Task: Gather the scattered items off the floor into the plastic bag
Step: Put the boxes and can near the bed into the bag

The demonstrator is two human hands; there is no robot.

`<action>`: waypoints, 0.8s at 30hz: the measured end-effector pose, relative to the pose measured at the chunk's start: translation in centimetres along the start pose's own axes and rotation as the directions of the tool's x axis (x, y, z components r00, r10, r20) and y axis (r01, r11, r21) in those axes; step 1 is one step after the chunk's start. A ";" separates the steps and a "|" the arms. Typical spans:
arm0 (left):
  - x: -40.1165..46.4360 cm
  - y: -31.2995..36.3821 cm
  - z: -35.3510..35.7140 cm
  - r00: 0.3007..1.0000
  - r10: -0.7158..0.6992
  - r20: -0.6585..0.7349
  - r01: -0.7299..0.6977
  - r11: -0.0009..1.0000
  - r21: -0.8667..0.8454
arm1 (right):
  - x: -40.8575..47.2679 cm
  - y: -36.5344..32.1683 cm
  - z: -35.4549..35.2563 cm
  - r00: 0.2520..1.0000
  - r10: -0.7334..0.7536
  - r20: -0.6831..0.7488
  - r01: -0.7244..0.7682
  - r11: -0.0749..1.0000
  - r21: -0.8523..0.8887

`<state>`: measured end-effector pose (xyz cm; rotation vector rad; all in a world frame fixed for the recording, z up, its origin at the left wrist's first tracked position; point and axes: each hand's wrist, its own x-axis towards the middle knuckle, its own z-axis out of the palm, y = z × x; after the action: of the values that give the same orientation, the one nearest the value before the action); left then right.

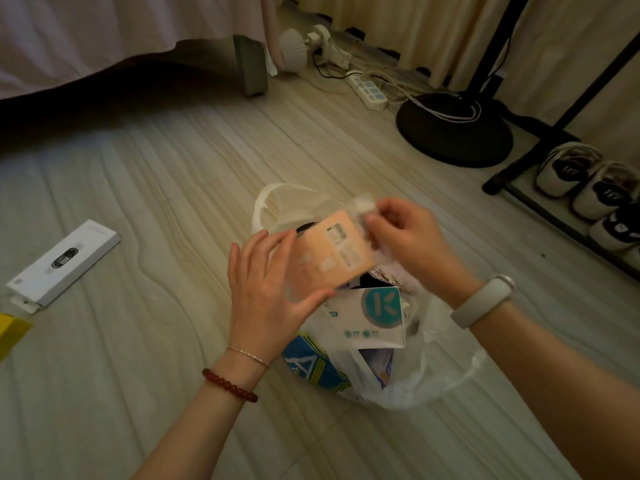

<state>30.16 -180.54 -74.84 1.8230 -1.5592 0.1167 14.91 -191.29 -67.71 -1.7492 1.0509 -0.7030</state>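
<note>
Both hands point(266, 289) w/ flat peach packet point(329, 254), crinkly plastic bag point(415, 375)

Head view, single camera: worn high, looking forward and steeply down at the wooden floor point(173, 188); both forearms enter from the near edge; bed far left, shoe rack far right.

One plastic bag point(408, 382) at centre. Two hands share one peach packet point(332, 254). One white-and-teal box point(372, 318) sits in the bag. At nine o'clock: one white box point(65, 261), one yellow object point(12, 332). At three o'clock: three shoes point(602, 192).
</note>
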 end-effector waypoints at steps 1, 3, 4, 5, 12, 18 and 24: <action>0.3 -0.2 -0.2 1.000 -0.005 -0.027 0.004 1.000 -0.016 | 0.2 -0.2 -0.8 0.998 -0.012 -0.055 0.013 1.000 0.024; 1.0 -0.2 -0.6 0.989 -0.129 -0.075 0.123 0.989 -0.076 | 0.4 -0.3 -2.2 0.983 -0.073 -0.169 0.074 0.997 0.001; 1.5 0.0 -0.7 0.967 -0.243 -0.076 0.233 0.964 -0.124 | 0.4 -0.3 -2.7 0.970 -0.119 -0.212 0.112 0.993 -0.041; 2.1 0.0 -0.6 0.930 -0.364 -0.044 0.351 0.920 -0.175 | 0.3 -0.1 -2.9 0.956 -0.169 -0.240 0.152 0.984 -0.089; 6.0 0.0 0.6 0.844 -0.536 0.029 0.516 0.794 -0.322 | 0.0 0.5 -1.7 0.814 -0.498 -0.299 0.357 0.835 -0.418; 6.8 0.7 -1.4 0.834 -0.529 -0.158 0.401 0.777 -0.486 | 0.2 1.3 -1.7 0.738 -0.624 -0.257 0.331 0.666 -0.668; 6.4 1.9 -1.8 0.863 -0.477 -0.169 0.326 0.780 -0.535 | 0.8 0.8 -2.4 0.787 -0.613 -0.066 0.371 0.555 -0.745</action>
<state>30.79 -184.78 -69.42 1.5932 -0.8494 -0.1915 13.03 -193.15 -67.53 -2.7606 1.1186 -1.0635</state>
